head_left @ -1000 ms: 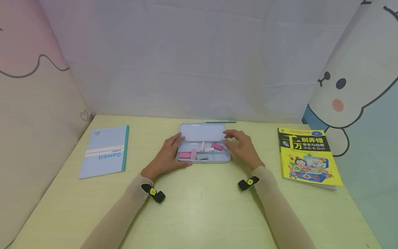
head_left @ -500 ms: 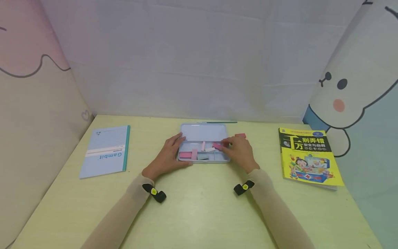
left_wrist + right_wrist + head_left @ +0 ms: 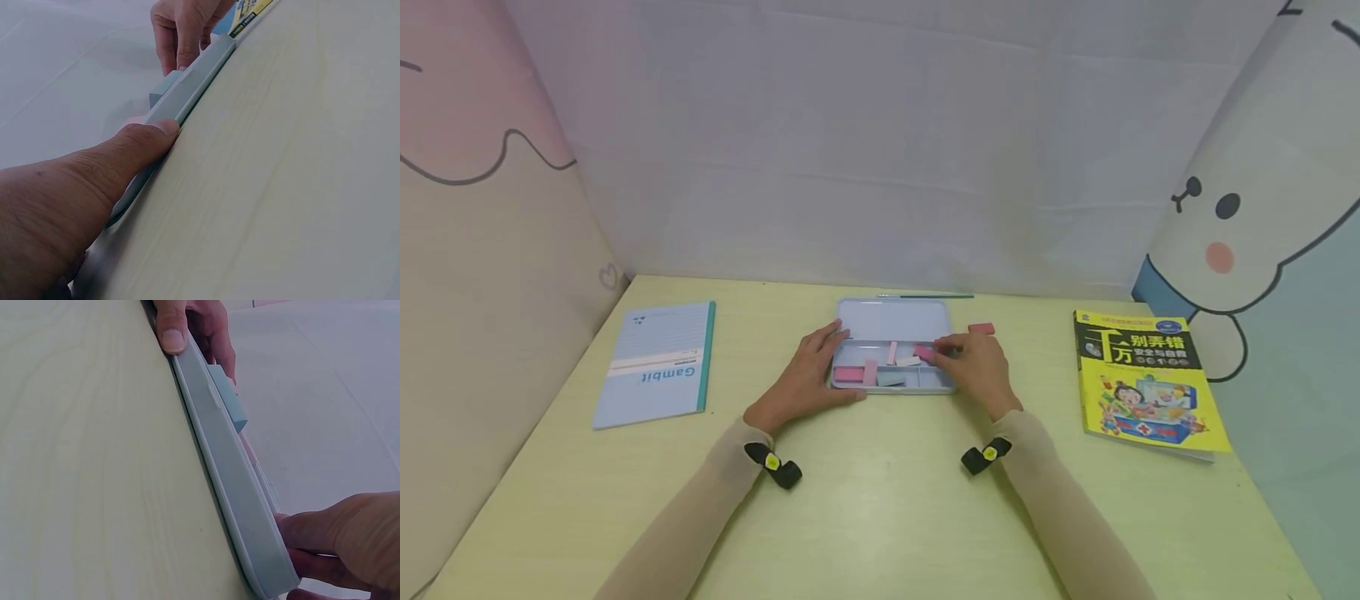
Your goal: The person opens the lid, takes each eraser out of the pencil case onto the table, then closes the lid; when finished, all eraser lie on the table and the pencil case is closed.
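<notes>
A pale, flat hinged case [image 3: 936, 381] lies with its lid [image 3: 893, 320] folded back. My left hand [image 3: 805, 375] grips its left end, thumb along the front wall and fingers reaching to the hinge side. At the right end, my right hand [image 3: 981, 371] pinches a dark pink eraser-like block [image 3: 924, 355] between thumb and fingers, low over the back compartment. Around it in the case are a white block [image 3: 907, 362], a thin pale pink block [image 3: 892, 353], a pink block [image 3: 849, 374], a light pink block [image 3: 870, 372] and a blue-grey block [image 3: 891, 379].
Behind my right hand a loose pink block [image 3: 981, 328] lies on the table. A thin green paintbrush [image 3: 932, 296] lies behind the lid. To the left is a blue notebook [image 3: 655, 364], to the right a yellow book [image 3: 1150, 383]. A white cloth wall [image 3: 880, 150] stands behind.
My right hand has moved left from the case's right edge to the dark pink block inside. The loose pink block behind it has come into view. My left hand stays put.
</notes>
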The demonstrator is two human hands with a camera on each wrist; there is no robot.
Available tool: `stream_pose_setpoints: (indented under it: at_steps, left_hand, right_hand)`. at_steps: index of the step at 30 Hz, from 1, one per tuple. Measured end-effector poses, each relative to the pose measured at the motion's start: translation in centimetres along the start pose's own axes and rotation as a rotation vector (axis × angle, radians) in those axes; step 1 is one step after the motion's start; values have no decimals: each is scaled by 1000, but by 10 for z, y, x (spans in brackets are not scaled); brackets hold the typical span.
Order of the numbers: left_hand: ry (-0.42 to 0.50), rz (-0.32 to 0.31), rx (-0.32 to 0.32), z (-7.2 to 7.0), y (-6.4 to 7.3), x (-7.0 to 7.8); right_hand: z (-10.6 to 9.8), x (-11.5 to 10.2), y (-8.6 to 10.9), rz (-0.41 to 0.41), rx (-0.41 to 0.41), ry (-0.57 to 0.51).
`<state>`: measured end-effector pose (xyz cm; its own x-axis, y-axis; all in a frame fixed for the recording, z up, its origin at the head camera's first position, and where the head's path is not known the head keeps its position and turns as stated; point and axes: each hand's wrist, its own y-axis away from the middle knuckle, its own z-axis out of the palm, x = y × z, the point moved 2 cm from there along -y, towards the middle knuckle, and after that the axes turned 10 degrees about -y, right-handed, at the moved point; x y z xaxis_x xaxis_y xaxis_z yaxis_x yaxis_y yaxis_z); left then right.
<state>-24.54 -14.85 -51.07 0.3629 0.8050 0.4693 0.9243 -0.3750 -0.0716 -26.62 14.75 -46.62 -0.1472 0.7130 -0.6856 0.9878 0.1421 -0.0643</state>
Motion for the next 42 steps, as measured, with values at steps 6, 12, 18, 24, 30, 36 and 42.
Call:
stream_pose_setpoints:
  at_steps: [6,12,18,24,30,36,42]
  left_hand:
    - [-1,1,2,0,0,0]
    - [-5,4,7,-1,0,1]
    - [-6,12,16,-1,-1,1]
    - [-16,14,16,0,-1,0]
    - [-14,12,15,0,-1,0]
    - [-16,12,14,0,0,0]
    - [-12,7,8,-1,1,1]
  right_hand:
    - [2,2,0,78,8,-109]
    - [3,7,-3,105,17,-212]
    - [4,8,-5,125,9,-232]
    - [1,7,-5,133,-13,-290]
    - [-6,6,-4,18,58,-304]
    - [-20,17,-6,-61,198,-317]
    - [-37,34,-11,-30,258,-384]
